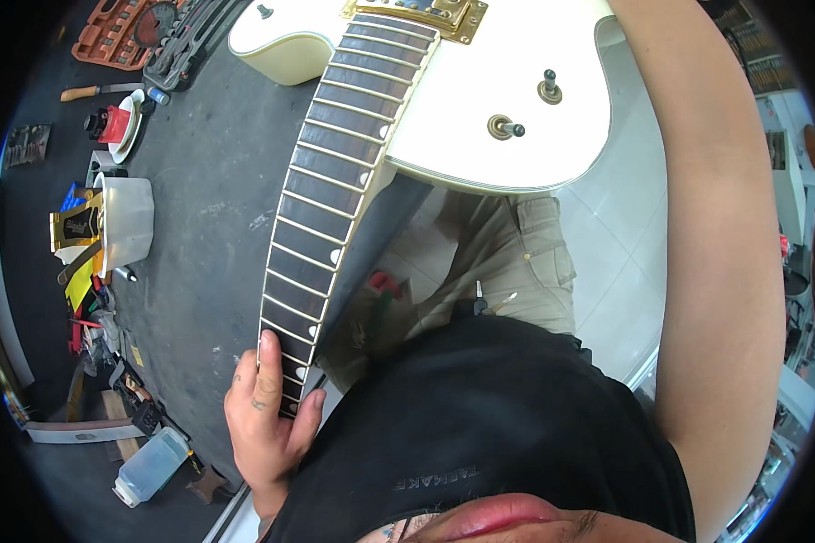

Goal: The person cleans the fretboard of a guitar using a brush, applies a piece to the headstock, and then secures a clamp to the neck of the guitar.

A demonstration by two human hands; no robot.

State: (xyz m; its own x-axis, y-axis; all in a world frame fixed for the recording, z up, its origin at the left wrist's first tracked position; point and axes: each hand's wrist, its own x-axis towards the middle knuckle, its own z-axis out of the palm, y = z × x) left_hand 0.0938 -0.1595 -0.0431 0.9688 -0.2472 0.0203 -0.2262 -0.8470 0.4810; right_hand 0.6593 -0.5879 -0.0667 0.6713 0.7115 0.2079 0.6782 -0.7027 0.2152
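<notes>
Clock read from centre of the head view, 12 at top. White electric guitar (462,100): body at 12 to 1 o'clock, cut off by the upper border. Its neck (321,185) slants from 12 down to 7, dark board, metal frets, pale dots along the edge facing 4 o'clock. Gold metal fitting (466,25) at 12; two black-tipped switches (550,88) at 1.

Left hand (264,425), 7 to 8 o'clock: grip closed around the neck's narrow far end, thumb to one side, forefinger along the opposite edge. Right forearm (720,226) runs up the 2 to 4 o'clock side; right hand lies out of view, state of its grip cannot be told.

Dark surface (208,199) spans 7 to 11. On it: orange case (109,41) beside grey case (179,50), 10 o'clock; red bottle (115,125) at a white dish (136,131), also 10; translucent tub (129,222), 9; clear container (154,463), 8. Black shirt (480,407) at 5 to 6; khaki trousers (516,262) at 3.
</notes>
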